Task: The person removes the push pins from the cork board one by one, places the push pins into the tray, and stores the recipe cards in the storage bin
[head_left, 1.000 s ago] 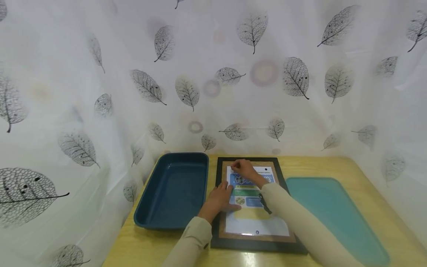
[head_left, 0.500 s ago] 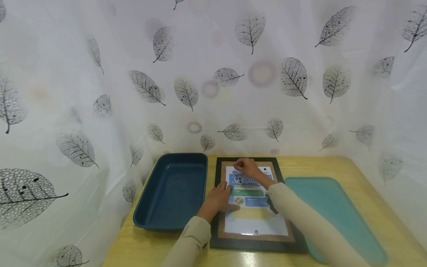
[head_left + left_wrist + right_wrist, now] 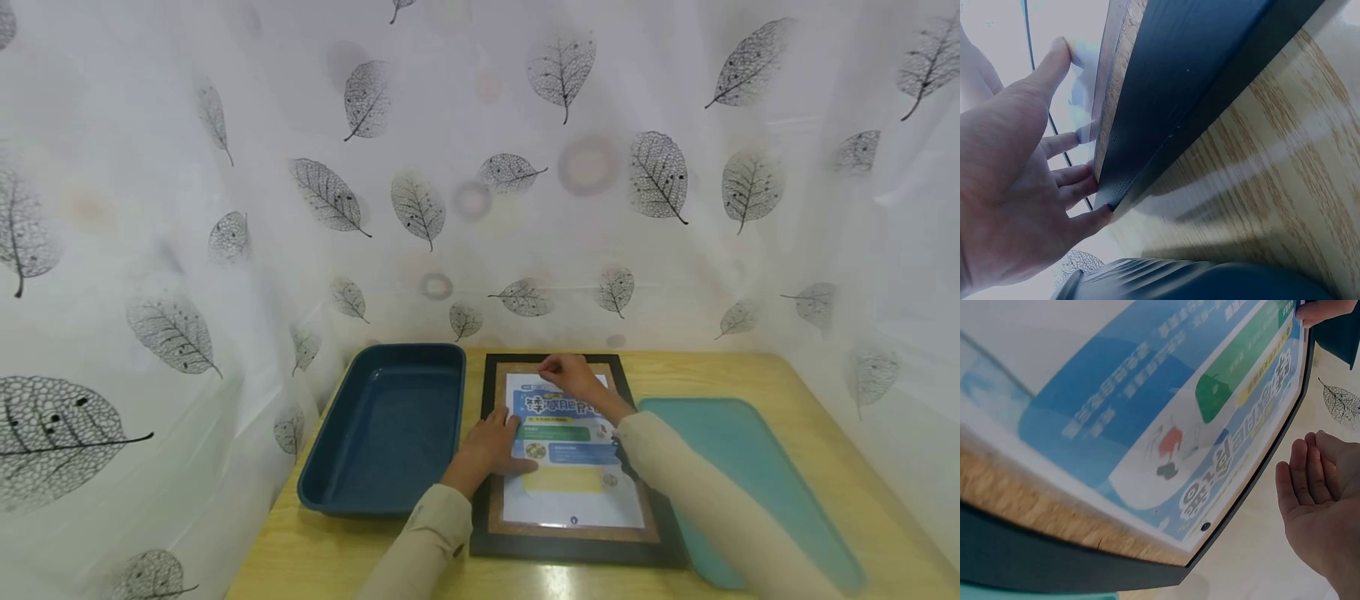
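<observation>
The sheet [image 3: 570, 479] lies face up in the lower middle of the head view, on a dark-framed cork board [image 3: 577, 550]. Its long axis runs up and down that view, the top leaning slightly left, and its big-lettered heading [image 3: 551, 406] is at the upper end. A dark dot [image 3: 1205, 526] sits near one corner in the right wrist view. The left grip [image 3: 491, 446] clasps nothing: its fingers are spread, the thumb on the sheet, the others at the board's left border. The right grip [image 3: 573, 379] has its fingertips gathered by the sheet's top edge; whether anything small sits between them, I cannot tell. This fingertip work should go best with the left fingers pressing evenly, so that the sheet stays square to the board. On the tabletop [image 3: 360, 550], a blue tray [image 3: 397, 433] is left of the board and a teal tray [image 3: 738, 450] right, partly behind a sleeve [image 3: 697, 475]. A leaf-print curtain [image 3: 472, 108] fills the upper frame.
</observation>
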`<state>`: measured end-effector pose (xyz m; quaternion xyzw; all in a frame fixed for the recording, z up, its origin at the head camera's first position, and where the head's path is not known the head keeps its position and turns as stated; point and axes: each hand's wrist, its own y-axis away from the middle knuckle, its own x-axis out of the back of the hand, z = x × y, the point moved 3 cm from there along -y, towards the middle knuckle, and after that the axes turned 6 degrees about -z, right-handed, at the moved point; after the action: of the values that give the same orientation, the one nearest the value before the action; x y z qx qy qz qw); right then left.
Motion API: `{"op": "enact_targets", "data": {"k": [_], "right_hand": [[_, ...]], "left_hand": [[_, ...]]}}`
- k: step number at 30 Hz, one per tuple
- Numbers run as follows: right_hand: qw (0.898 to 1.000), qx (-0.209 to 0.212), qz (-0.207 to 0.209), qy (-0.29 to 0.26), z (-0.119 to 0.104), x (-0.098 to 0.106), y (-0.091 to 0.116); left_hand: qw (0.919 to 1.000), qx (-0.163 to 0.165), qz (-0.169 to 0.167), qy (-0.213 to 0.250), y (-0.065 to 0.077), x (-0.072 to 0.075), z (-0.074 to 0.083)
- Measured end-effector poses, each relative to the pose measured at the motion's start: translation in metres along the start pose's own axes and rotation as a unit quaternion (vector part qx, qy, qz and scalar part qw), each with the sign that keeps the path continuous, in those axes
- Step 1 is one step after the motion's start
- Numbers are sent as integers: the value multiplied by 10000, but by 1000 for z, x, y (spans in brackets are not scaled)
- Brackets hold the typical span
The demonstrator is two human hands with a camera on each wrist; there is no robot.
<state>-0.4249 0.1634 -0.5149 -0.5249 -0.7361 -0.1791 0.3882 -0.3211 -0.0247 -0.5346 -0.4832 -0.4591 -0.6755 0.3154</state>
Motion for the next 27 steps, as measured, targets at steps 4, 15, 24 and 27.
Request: {"op": "enact_targets", "data": {"k": [4, 15, 24, 27], "right_hand": [[10000, -3, 58, 53, 5, 10, 4], [9991, -123, 154, 365, 27, 23, 19], [9986, -249, 275, 380, 42, 36, 33], [9984, -358, 284, 338, 46, 41, 36]], "left_hand": [[10000, -16, 78, 51, -3, 0, 0], [9998, 18, 7, 218, 0, 2, 2], [9995, 53, -39, 307, 1, 2, 2], [9995, 53, -12, 320, 3, 2, 2]]}}
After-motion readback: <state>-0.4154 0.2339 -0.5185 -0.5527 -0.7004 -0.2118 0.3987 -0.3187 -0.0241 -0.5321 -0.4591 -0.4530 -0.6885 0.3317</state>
